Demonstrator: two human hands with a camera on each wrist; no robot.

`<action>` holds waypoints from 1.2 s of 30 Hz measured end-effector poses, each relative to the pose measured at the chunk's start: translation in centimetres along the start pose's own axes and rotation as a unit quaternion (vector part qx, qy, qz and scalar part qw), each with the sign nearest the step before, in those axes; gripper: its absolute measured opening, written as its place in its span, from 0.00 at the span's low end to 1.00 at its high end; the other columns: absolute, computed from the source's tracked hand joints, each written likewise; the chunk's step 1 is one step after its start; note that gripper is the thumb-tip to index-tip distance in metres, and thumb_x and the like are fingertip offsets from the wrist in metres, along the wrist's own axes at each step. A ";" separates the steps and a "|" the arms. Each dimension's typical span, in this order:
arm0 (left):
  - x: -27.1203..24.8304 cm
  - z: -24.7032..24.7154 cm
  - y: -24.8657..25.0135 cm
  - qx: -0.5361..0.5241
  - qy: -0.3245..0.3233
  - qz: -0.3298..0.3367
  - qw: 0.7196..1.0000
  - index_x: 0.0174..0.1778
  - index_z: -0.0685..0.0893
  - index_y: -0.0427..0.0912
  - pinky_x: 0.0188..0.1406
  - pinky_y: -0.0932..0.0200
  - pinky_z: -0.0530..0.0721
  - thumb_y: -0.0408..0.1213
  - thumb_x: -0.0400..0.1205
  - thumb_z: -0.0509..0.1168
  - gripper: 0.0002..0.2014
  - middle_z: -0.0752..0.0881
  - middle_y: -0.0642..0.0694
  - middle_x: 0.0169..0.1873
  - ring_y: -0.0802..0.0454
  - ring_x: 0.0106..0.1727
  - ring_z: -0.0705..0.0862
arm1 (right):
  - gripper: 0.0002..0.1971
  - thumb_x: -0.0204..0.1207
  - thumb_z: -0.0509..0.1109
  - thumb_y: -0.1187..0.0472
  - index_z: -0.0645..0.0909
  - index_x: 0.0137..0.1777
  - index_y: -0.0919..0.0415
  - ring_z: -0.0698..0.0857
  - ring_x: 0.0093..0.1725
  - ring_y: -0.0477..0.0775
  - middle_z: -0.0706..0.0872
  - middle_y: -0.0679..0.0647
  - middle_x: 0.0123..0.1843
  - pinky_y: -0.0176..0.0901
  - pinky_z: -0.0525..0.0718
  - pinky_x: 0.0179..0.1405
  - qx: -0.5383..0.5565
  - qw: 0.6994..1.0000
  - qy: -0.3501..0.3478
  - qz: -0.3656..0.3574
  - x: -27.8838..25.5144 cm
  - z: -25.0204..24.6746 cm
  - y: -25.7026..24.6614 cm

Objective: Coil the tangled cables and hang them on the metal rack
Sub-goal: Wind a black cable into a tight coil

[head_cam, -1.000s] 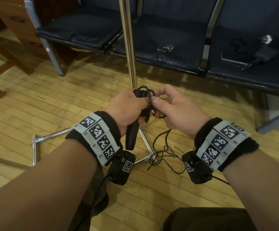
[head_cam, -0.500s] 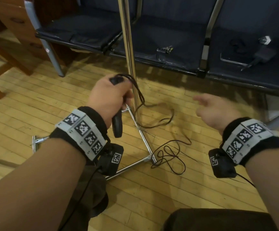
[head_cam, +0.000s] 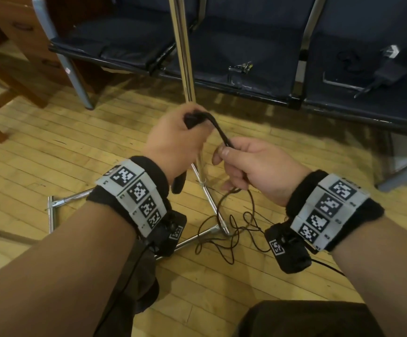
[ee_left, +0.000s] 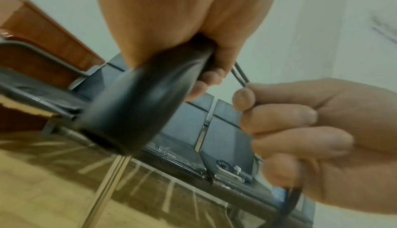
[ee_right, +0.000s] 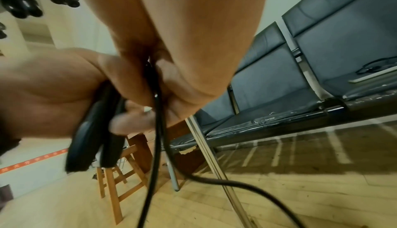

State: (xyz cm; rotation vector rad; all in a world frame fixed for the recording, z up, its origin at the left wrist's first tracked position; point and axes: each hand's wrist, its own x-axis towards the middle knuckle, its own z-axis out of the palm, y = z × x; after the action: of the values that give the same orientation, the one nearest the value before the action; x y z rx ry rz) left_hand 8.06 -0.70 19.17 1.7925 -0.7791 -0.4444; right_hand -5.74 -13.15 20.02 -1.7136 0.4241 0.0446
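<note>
The left hand grips the black handle upright, and the cable slants down-right from its top into the pinching right hand.

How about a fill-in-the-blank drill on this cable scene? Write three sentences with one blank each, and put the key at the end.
1. The left hand grips ___ black handles.
2. The right hand pinches the cable, which runs taut up to the ___ hand.
3. The rest of the cable lies tangled on the wooden ___, by the foot of the metal rack.

Missing words: two; left; floor
</note>
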 end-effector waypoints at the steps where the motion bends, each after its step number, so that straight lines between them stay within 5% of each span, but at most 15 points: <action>1: 0.2 -0.2 0.1 -0.031 0.041 -0.011 0.999 0.48 0.88 0.60 0.40 0.50 0.86 0.44 0.85 0.67 0.06 0.87 0.56 0.31 0.54 0.34 0.85 | 0.13 0.93 0.58 0.58 0.83 0.56 0.63 0.72 0.25 0.48 0.72 0.48 0.27 0.46 0.88 0.35 0.009 1.000 -0.009 0.007 -0.1 0.1 -0.2; 5: 0.7 0.3 0.6 -0.205 0.141 -0.046 0.967 0.48 0.89 0.47 0.38 0.52 0.84 0.29 0.86 0.65 0.10 0.86 0.52 0.33 0.54 0.32 0.82 | 0.20 0.91 0.59 0.44 0.83 0.59 0.61 0.67 0.23 0.48 0.74 0.50 0.30 0.43 0.69 0.22 -0.008 0.996 0.010 0.085 -0.2 1.6 -0.4; 11: 0.5 2.4 2.2 -0.377 0.193 -0.081 0.902 0.49 0.86 0.44 0.35 0.54 0.83 0.27 0.89 0.63 0.10 0.82 0.50 0.29 0.54 0.29 0.80 | 0.26 0.88 0.55 0.33 0.79 0.67 0.52 0.71 0.21 0.50 0.95 0.62 0.45 0.40 0.71 0.21 0.101 0.984 0.053 0.139 0.0 3.4 0.3; 17: 0.9 2.3 2.1 -0.322 0.240 -0.050 0.915 0.53 0.82 0.47 0.37 0.56 0.88 0.25 0.85 0.62 0.12 0.88 0.51 0.36 0.58 0.30 0.86 | 0.19 0.89 0.63 0.41 0.78 0.60 0.59 0.65 0.20 0.47 0.79 0.52 0.28 0.37 0.62 0.15 0.282 0.950 0.064 0.117 0.1 2.9 0.5; 19: 1.1 2.0 1.5 -0.274 0.209 -0.041 0.938 0.52 0.84 0.49 0.43 0.55 0.91 0.30 0.80 0.65 0.10 0.90 0.54 0.38 0.55 0.38 0.91 | 0.19 0.89 0.63 0.41 0.78 0.61 0.59 0.64 0.22 0.47 0.75 0.50 0.27 0.38 0.61 0.16 0.266 0.955 0.076 0.107 0.1 2.1 0.6; 22: 1.3 0.6 0.3 -0.178 0.119 -0.046 0.976 0.49 0.85 0.53 0.58 0.41 0.94 0.36 0.75 0.74 0.10 0.91 0.43 0.53 0.42 0.55 0.93 | 0.21 0.90 0.62 0.43 0.79 0.66 0.62 0.65 0.22 0.47 0.73 0.48 0.27 0.39 0.62 0.17 0.196 0.970 0.105 0.095 0.1 -0.1 0.7; 24: 1.3 -0.7 -0.4 -0.082 0.039 -0.034 0.995 0.48 0.86 0.57 0.57 0.45 0.93 0.38 0.78 0.78 0.10 0.91 0.49 0.54 0.51 0.54 0.93 | 0.21 0.90 0.61 0.43 0.80 0.66 0.61 0.64 0.23 0.47 0.72 0.48 0.28 0.40 0.62 0.18 0.130 0.981 0.110 0.096 -0.1 -1.6 0.9; 26: 0.8 -1.9 -0.5 0.058 -0.033 -0.019 0.998 0.46 0.85 0.64 0.44 0.56 0.91 0.46 0.79 0.80 0.10 0.91 0.55 0.48 0.61 0.46 0.91 | 0.20 0.90 0.61 0.44 0.81 0.65 0.60 0.65 0.23 0.47 0.72 0.48 0.28 0.41 0.62 0.19 0.074 0.987 0.091 0.109 -0.3 -2.5 1.2; 29: -0.1 -2.0 -0.3 0.270 -0.150 -0.038 0.950 0.47 0.80 0.65 0.27 0.63 0.84 0.60 0.74 0.80 0.15 0.90 0.56 0.43 0.58 0.36 0.89 | 0.19 0.89 0.62 0.43 0.82 0.63 0.58 0.67 0.23 0.47 0.74 0.48 0.30 0.42 0.65 0.20 -0.042 0.988 0.051 0.143 -0.5 -2.3 1.3; 32: -1.1 -0.6 -0.5 0.373 -0.234 -0.038 0.897 0.57 0.77 0.65 0.36 0.62 0.81 0.61 0.74 0.81 0.22 0.86 0.59 0.46 0.61 0.43 0.85 | 0.20 0.89 0.61 0.41 0.82 0.62 0.57 0.70 0.24 0.48 0.76 0.50 0.32 0.43 0.69 0.22 -0.100 0.983 0.025 0.151 -0.4 -1.2 1.1; 36: -1.5 0.1 -0.7 0.416 -0.255 -0.021 0.873 0.59 0.83 0.60 0.38 0.60 0.79 0.55 0.80 0.77 0.15 0.87 0.57 0.42 0.59 0.42 0.84 | 0.22 0.89 0.60 0.39 0.83 0.59 0.57 0.73 0.26 0.49 0.79 0.53 0.34 0.44 0.71 0.23 -0.171 0.976 0.026 0.132 -0.4 -0.6 0.8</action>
State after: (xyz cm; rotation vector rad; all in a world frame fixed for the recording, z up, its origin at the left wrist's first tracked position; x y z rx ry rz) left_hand 7.11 0.47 18.39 2.5306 -1.4620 -0.6935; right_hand -6.44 -13.77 19.47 -1.9887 0.7149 0.2795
